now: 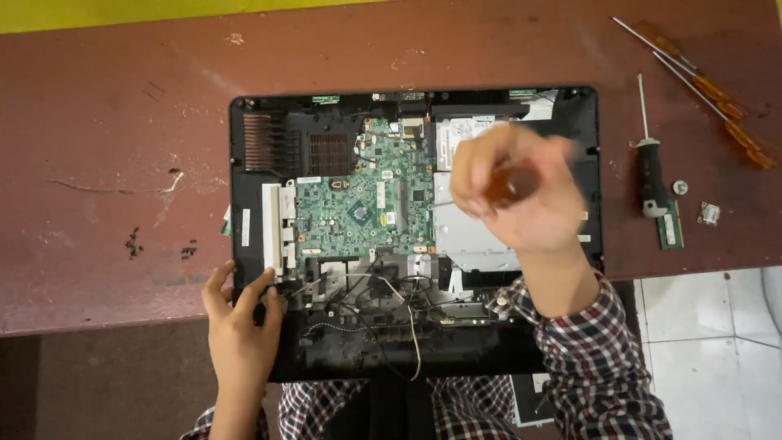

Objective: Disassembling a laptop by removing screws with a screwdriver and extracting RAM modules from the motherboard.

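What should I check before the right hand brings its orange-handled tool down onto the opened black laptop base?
1. Left hand steadies the opened black laptop base at its near left corner: ok.
2. Right hand grips the orange-handled tool: ok, though motion-blurred.
3. Tool tip aimed at a screw: cannot tell, the tip is hidden.
4. Green circuit board exposed and unobstructed: ok.
5. Loose black and white wires along the near edge are clear of the board: ok.
6. Spare black-handled screwdriver lies on the red-brown table, right of the base: ok.
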